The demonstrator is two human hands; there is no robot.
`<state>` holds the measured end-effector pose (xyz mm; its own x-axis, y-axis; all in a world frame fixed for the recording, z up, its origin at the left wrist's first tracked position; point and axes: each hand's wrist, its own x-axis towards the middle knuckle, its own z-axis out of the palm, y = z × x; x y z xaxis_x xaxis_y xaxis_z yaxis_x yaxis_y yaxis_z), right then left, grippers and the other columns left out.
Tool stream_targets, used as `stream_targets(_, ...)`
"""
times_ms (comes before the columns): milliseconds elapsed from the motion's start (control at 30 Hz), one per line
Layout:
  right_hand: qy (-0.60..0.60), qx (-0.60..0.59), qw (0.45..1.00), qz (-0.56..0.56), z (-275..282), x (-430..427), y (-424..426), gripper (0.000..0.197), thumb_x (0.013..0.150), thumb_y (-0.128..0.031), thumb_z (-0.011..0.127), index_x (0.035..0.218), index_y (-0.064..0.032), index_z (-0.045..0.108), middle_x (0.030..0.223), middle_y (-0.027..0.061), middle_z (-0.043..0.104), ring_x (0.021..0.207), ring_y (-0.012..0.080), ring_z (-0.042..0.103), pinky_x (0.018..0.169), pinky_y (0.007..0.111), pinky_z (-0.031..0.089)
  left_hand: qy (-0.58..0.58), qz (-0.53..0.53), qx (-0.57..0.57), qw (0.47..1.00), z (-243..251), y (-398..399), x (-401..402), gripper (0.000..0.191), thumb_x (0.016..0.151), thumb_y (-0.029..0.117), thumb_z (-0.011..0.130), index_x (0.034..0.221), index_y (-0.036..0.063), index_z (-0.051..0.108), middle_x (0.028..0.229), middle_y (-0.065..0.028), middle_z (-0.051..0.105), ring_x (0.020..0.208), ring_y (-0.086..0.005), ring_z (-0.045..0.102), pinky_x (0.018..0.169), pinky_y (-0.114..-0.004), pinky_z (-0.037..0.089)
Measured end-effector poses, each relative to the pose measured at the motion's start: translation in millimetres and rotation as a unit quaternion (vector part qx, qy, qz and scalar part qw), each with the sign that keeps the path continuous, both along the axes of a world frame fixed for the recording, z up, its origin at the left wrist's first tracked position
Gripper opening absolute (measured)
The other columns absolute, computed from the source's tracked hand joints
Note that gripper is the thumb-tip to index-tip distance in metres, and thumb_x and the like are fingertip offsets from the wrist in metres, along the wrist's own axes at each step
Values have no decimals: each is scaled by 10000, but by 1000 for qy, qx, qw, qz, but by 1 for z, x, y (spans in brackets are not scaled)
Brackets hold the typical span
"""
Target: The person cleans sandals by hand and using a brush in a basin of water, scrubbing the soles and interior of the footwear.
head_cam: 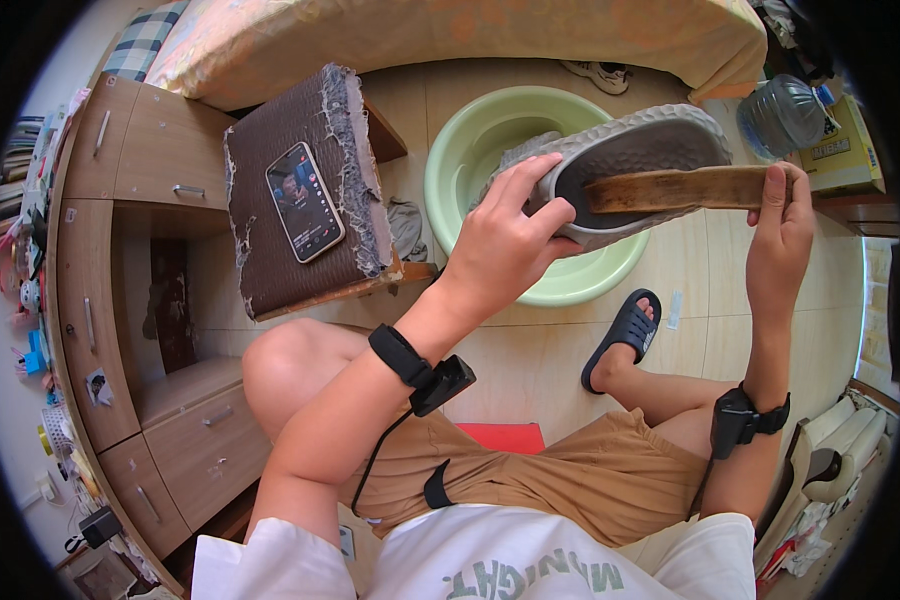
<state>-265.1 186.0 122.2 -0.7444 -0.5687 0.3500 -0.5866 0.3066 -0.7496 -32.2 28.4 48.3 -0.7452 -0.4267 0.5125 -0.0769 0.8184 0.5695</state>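
My left hand (514, 206) grips a grey shoe (645, 135) with a dimpled outer side, its fingers over the rim around the opening. The shoe is held tilted above a pale green plastic basin (450, 240), its dark inside turned up towards me. In my right hand (780, 217) is the end of a long wooden brush handle (682, 189). Its other end reaches into the shoe's opening, and any bristles are hidden under the wood. More grey dimpled material (529, 148) shows behind my left hand; I cannot tell whether it belongs to the same shoe.
A smartphone (305, 202) with a lit screen lies on a worn brown stool (277, 274) left of the basin. Wooden cabinets (157, 150) line the left side. A bed (457, 30) stands beyond, and a large water bottle (780, 116) is at the far right.
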Motion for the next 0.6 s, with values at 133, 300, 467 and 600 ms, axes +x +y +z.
stream_targets(133,14,-10,1000,4,-2,10,-6,338,1092,-350,487,1048,-30,587,762,-16,513,648,65,460,600,225,387,-6,2,-4,1000,-3,-1,1,344,654,142,898,895,59,667,1364,-175,559,999,-350,643,812,-419,547)
stream_targets(300,6,-12,1000,19,-2,10,-5,329,1095,-347,480,1047,-38,582,754,-22,494,642,61,443,594,225,379,-7,4,-8,1000,-2,-1,1,344,656,144,897,893,61,663,1365,-175,560,1018,-358,640,811,-421,549)
stream_targets(467,4,-39,999,2,0,13,-5,336,1096,-358,476,1043,-44,581,740,-31,464,635,57,412,587,219,364,-6,4,-20,1000,-3,-1,0,341,659,144,893,897,66,662,1361,-182,563,1064,-372,634,822,-425,548)
stream_targets(600,40,-53,998,-15,4,4,0,342,1097,-364,472,1045,-45,585,736,-36,447,644,55,400,589,214,353,-27,14,4,1000,-5,-1,2,346,663,151,890,909,68,663,1356,-189,566,1086,-381,628,847,-430,543)
